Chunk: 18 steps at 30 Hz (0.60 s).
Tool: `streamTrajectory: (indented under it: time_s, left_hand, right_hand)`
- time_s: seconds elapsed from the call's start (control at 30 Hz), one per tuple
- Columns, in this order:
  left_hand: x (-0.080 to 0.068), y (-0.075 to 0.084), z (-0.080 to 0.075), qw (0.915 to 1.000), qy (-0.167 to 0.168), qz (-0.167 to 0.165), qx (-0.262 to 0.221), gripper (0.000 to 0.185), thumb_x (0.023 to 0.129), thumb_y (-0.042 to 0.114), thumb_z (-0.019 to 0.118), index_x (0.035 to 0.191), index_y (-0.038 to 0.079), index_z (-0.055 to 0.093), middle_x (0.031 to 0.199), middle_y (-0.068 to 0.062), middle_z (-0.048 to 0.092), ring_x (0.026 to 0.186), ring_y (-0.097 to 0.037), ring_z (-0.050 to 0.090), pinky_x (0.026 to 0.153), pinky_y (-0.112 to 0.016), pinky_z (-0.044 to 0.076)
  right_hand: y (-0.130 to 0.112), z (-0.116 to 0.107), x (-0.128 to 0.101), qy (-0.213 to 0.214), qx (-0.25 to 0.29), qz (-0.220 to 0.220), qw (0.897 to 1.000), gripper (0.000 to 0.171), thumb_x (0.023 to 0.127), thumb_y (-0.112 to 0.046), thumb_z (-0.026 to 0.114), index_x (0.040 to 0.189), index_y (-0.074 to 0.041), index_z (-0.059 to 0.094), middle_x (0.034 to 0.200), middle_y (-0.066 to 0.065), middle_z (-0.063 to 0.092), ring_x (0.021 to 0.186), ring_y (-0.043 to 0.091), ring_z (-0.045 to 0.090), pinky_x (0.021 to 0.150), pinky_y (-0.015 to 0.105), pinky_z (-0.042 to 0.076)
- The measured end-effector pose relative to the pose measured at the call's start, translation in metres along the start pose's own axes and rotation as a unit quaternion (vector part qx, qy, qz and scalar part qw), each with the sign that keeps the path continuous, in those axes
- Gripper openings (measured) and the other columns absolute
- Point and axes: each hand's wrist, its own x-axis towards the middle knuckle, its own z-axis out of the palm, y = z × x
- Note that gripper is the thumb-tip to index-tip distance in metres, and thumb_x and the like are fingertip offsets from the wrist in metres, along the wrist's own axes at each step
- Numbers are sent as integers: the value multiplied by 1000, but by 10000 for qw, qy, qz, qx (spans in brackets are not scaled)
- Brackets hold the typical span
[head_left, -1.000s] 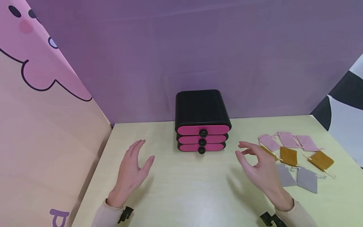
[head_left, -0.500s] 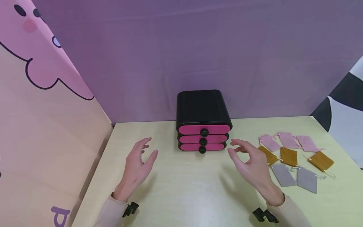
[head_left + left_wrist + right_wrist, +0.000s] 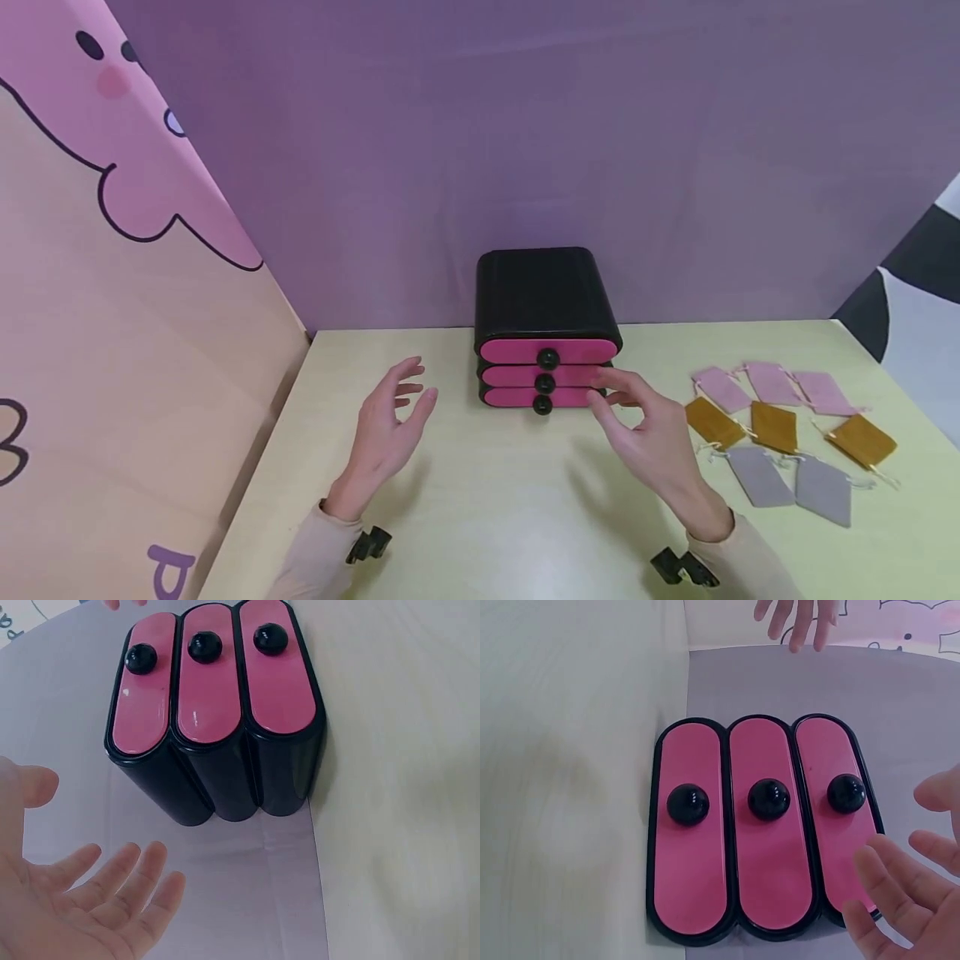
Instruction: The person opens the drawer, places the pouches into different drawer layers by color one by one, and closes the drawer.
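A black cabinet [image 3: 546,292] with three stacked pink drawers stands at the back middle of the table, each drawer front bearing a round black knob [image 3: 769,799]. All three drawers are closed. My left hand [image 3: 382,433] hovers left of the cabinet, thumb apart from the loosely bent fingers, holding nothing; the left wrist view shows its palm [image 3: 82,915] beside the cabinet. In front of the cabinet's right side is my right hand [image 3: 652,437], its fingertips overlapping the lower drawer fronts in the head view. Nothing sits between its thumb and fingers.
Several small drawstring pouches lie at the right of the table [image 3: 487,525]: pink pouches [image 3: 772,383] at the back, mustard pouches [image 3: 774,427] in the middle, grey pouches [image 3: 823,490] in front. A purple backdrop [image 3: 420,167] rises behind the cabinet, and a printed panel [image 3: 187,350] borders the left.
Both hands have moved inward toward the cabinet, the right one leftward away from the pouches, the left one rightward. The head view has shifted slightly. Cabinet and pouches stay in place.
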Motion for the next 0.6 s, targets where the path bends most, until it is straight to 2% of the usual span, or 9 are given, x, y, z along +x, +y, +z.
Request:
streamTrajectory:
  time_s: [0.1, 0.23, 0.37, 0.6]
  left_hand:
    - [4, 0, 4, 9998, -55, -6, -173, 51, 104, 22, 68, 152, 13, 54, 143, -7, 67, 120, -31, 72, 104, -57, 56]
    - [9, 2, 9, 9988, -137, -90, -462, 49, 106, 23, 66, 152, 12, 54, 142, -9, 67, 121, -31, 72, 106, -56, 57]
    - [13, 3, 13, 9980, -181, -159, -580, 48, 106, 23, 65, 152, 13, 54, 142, -10, 67, 122, -34, 71, 105, -54, 57]
    - [20, 6, 23, 9966, -171, -286, -758, 47, 106, 24, 65, 152, 13, 55, 140, -10, 68, 121, -32, 71, 105, -53, 57]
  right_hand:
    - [-1, 3, 2, -71, -19, 50, 10000, 28, 95, -10, 79, 123, -10, 76, 111, 4, 82, 85, 2, 70, 69, 14, 50]
    - [-3, 8, 5, -215, -6, 96, 9997, 29, 96, -12, 77, 124, -7, 75, 113, 5, 81, 85, 10, 75, 81, 10, 51]
    - [-4, 12, 6, -338, 12, 178, 9993, 28, 97, -13, 76, 125, -7, 75, 113, 4, 81, 86, 18, 76, 81, 11, 52]
    - [-3, 17, 10, -450, 188, 197, 9986, 27, 98, -13, 76, 125, -7, 75, 111, 4, 81, 85, 17, 76, 78, 15, 56]
